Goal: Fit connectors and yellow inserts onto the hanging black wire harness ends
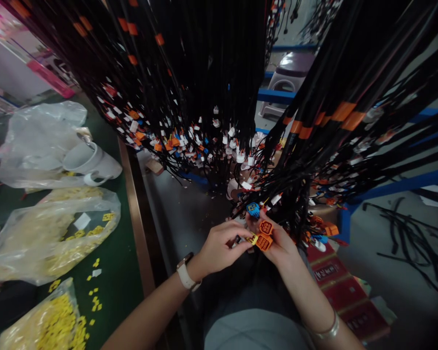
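Observation:
Orange connectors rest in my right hand, whose fingers curl round them and the wires behind. Just above these, a blue connector with a yellow insert sticks out by the fingertips. My left hand is pinched on a small yellow clip at the face of the lower orange connector; whether the clip sits in it I cannot tell. A dark, slim piece shows between the left fingers, its kind unclear. Both hands meet in front of my lap.
Black cable harnesses with white, orange and blue connectors hang ahead. On the green table at left lie bags of yellow clips and a white mug. A blue frame, a stool and red boxes stand ahead and right.

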A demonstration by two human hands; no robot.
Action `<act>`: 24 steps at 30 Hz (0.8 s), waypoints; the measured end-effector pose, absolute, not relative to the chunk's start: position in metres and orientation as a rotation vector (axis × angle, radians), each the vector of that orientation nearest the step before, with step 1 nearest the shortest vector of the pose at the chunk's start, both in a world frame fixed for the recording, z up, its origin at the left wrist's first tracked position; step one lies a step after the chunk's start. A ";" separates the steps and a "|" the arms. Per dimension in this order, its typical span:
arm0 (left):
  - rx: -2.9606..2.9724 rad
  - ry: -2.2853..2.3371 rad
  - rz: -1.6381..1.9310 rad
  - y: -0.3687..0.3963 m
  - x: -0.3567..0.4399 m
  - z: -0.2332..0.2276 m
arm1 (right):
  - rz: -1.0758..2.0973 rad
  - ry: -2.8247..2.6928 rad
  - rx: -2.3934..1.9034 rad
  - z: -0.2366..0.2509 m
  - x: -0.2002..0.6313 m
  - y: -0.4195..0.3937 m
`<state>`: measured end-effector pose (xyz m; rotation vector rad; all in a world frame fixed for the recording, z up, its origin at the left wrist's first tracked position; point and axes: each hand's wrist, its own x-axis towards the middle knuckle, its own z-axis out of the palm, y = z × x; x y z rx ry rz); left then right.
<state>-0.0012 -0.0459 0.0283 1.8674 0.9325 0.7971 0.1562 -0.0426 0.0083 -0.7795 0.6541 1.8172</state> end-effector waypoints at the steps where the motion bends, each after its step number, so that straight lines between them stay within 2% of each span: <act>1: 1.850 0.922 0.810 -0.046 -0.001 0.029 | 1.823 0.647 -0.773 0.009 0.156 -0.043; 8: 1.763 0.908 0.874 -0.044 -0.001 0.030 | 1.820 0.642 -0.801 0.004 0.156 -0.042; 24: 1.998 1.021 0.913 -0.067 0.012 0.032 | 1.722 0.601 -0.844 0.004 0.149 -0.044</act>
